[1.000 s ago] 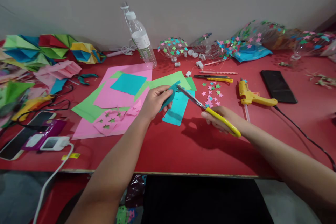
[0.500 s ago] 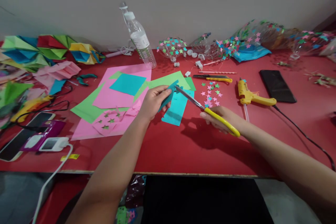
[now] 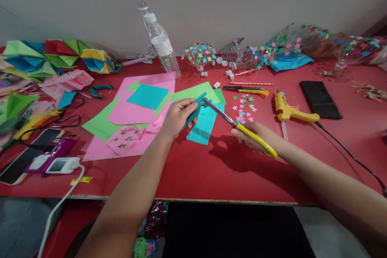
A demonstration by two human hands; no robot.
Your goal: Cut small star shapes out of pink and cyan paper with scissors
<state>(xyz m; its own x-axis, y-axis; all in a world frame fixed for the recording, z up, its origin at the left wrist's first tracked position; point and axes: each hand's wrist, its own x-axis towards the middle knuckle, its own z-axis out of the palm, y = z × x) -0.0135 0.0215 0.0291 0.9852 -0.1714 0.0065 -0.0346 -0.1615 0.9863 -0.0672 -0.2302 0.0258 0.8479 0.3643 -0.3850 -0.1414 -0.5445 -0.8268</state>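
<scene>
My left hand [image 3: 181,116] pinches a folded piece of blue paper [image 3: 195,111] above the table. In my right hand [image 3: 252,137] are scissors [image 3: 222,112] with yellow handles, their blades reaching to the paper's upper right edge. Whether the blades are parted is too small to tell. Beneath the hands lies a flat light-blue sheet [image 3: 203,127]. Several small paper stars [image 3: 242,109] in pink, green and blue are scattered just beyond the scissors. Left of my left hand, a blue square [image 3: 148,96] rests on pink paper [image 3: 99,151] and green sheets.
A yellow glue gun [image 3: 294,113] with a cord and a black phone [image 3: 321,98] lie at the right. Behind the stars is a yellow cutter [image 3: 250,91]. Plastic bottles [image 3: 163,46] and star-covered clear pieces [image 3: 199,55] line the wall. A power bank [image 3: 50,157] sits at the left.
Almost nothing differs. The whole view has shifted very slightly, and both hands keep the same hold on the paper and the scissors.
</scene>
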